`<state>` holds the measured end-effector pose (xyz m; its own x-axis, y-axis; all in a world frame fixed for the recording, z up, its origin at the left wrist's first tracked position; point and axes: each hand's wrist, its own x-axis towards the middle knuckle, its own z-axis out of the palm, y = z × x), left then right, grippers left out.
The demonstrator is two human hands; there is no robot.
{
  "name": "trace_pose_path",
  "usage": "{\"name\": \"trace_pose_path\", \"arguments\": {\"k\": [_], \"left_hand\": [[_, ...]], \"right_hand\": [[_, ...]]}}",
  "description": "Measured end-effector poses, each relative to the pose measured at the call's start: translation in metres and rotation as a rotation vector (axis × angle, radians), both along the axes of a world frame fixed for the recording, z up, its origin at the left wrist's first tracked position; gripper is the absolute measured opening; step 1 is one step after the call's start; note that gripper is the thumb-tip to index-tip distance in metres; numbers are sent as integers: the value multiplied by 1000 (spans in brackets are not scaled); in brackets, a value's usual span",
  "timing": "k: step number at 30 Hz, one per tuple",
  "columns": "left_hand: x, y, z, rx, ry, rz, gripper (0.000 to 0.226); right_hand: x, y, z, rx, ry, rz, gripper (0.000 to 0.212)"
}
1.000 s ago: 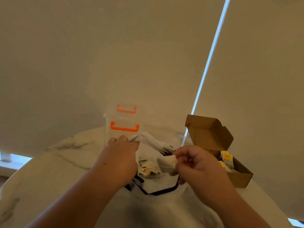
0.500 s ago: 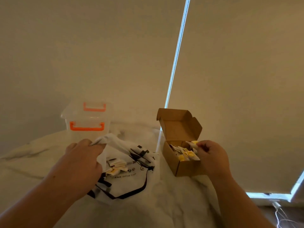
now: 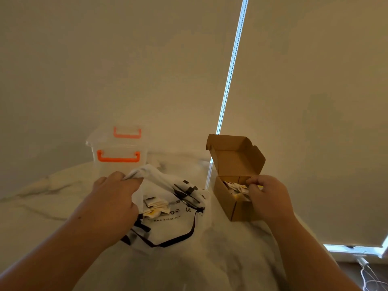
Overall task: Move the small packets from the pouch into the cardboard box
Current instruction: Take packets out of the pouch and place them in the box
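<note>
Several packets (image 3: 235, 189) in box (image 3: 227, 206) under right hand (image 3: 270, 199)

Dim, warm-tinted. Daylight only through a bright slit (image 3: 232, 76) between the blinds (image 3: 126, 59), upper centre, plus a sliver (image 3: 352, 248) lower right. Soft focus; wide-angle bending at edges.

A round white marble-patterned desk (image 3: 222, 253) with grey veins fills the lower part of the view. At its far left side stands a clear plastic storage box (image 3: 117, 147), upright and lidded, with a bright orange handle (image 3: 118, 159) on its near face and a paler orange handle (image 3: 127, 133) on top. Behind the desk hang two beige roller blinds (image 3: 126, 59), and a thin bright gap (image 3: 231, 70) with a bead chain runs between them. A strip of daylight (image 3: 352, 247) shows under the right blind, and white cables (image 3: 369, 276) lie on the dark floor below.
</note>
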<state>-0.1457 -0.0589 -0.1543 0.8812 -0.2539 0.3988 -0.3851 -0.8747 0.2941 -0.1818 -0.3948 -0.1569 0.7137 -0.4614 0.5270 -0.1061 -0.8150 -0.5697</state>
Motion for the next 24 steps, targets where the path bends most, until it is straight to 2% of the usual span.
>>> {"name": "trace_pose_path", "arguments": {"k": [5, 8, 13, 15, 18, 21, 24], "left_hand": [[0, 2, 0, -28, -11, 2, 62], [0, 2, -2, -65, 7, -24, 62], [-3, -2, -4, -71, 19, -46, 70], [-5, -3, -4, -61, 30, -71, 72], [-7, -4, -1, -46, 54, -99, 71], [-8, -5, 1, -24, 92, -95, 64], [-8, -6, -1, -21, 117, -104, 64]], "right_hand": [[-19, 60, 15, -161, -164, 264, 25], [-32, 98, 18, -235, -188, 413, 22], [-47, 150, 11, -397, 12, 655, 33], [-39, 166, -1, -389, 120, 726, 33], [-12, 176, -27, -314, 215, 698, 37], [5, 174, -38, -234, 327, 568, 37], [8, 173, -35, -166, 371, 585, 42]]}}
